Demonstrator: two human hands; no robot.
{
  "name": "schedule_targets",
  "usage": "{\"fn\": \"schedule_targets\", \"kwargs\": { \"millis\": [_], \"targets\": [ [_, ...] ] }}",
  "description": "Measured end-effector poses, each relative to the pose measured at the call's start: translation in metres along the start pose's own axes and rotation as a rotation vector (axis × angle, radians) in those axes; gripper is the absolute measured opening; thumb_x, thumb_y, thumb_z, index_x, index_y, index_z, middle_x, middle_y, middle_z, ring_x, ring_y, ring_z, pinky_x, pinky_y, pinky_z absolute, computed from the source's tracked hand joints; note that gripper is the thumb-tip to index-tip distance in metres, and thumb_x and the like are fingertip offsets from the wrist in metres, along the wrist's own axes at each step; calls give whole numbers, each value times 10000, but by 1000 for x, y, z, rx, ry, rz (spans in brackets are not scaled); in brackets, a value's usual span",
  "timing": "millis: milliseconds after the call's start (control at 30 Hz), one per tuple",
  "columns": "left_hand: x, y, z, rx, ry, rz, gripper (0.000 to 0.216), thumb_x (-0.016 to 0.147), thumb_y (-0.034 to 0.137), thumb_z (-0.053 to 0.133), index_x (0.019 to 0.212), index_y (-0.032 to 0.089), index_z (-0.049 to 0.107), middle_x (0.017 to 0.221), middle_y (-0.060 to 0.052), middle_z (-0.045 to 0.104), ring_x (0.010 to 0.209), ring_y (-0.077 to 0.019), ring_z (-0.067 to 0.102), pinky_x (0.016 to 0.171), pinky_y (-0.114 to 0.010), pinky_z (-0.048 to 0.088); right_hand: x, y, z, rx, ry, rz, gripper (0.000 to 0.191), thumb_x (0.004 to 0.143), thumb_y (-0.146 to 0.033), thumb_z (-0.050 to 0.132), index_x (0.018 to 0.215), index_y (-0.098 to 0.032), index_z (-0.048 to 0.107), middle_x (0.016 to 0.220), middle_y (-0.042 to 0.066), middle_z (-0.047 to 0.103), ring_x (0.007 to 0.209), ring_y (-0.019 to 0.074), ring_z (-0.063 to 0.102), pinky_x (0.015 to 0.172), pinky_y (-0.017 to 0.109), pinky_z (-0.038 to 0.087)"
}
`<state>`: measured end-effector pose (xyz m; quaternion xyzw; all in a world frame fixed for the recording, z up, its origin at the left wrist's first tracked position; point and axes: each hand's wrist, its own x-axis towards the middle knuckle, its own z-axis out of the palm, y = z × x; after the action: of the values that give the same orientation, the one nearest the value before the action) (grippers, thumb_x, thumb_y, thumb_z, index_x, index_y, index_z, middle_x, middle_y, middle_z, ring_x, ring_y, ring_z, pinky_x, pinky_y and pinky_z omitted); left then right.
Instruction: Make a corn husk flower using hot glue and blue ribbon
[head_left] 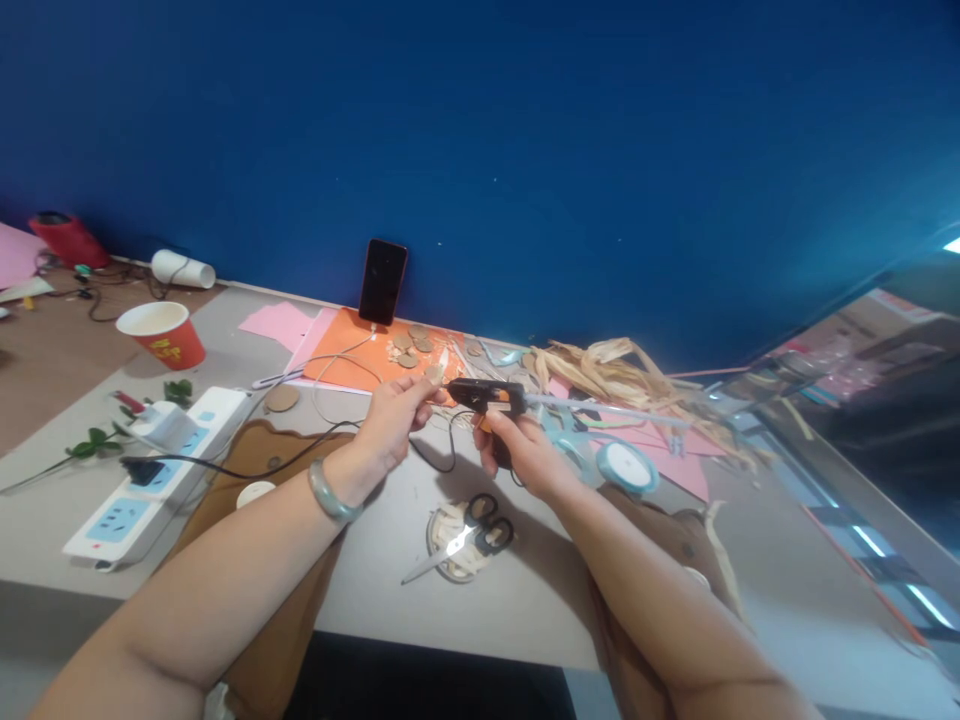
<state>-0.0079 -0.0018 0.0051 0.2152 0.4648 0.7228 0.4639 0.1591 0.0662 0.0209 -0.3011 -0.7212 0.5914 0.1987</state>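
Note:
My right hand (521, 450) is wrapped round the handle of a black hot glue gun (487, 392), whose nozzle points left. A long clear glue stick (600, 408) sticks out of its back end. Held between the thumb and fingertips of my left hand (394, 425) is a small pale piece (434, 374), right at the nozzle; its exact kind is too small to make out. Below the hands, black-handled scissors (480, 530) lie across a small round dish (442, 565) of pale scraps.
A white power strip (124, 525) with plugs and a red paper cup (169, 340) stand at the left. A phone (383, 282) leans on the blue wall. Dry husk strips (600, 362), a ribbon spool (628, 466) and orange paper (337, 345) with wooden discs (406, 350) lie behind.

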Motion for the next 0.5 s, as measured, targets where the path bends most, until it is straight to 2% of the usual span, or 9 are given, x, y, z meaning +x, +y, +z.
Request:
{"fn": "schedule_targets", "kwargs": {
  "millis": [133,500],
  "targets": [
    [-1,1,1,-9,-4,-11,254,645,339,731,600,128,597,589,-11,596,405,-22,325,395,-205,175,0,2,2,163,14,15,367,852,-511,502,804,-152,556,646,-6,578,387,86,508,415,228,381],
    [-2,3,2,-19,7,-18,254,640,333,734,605,125,593,592,-8,599,403,-19,333,405,-207,173,-1,-2,2,262,7,67,361,827,-528,516,855,-169,526,640,-17,566,382,81,489,395,221,396]
  ]
}}
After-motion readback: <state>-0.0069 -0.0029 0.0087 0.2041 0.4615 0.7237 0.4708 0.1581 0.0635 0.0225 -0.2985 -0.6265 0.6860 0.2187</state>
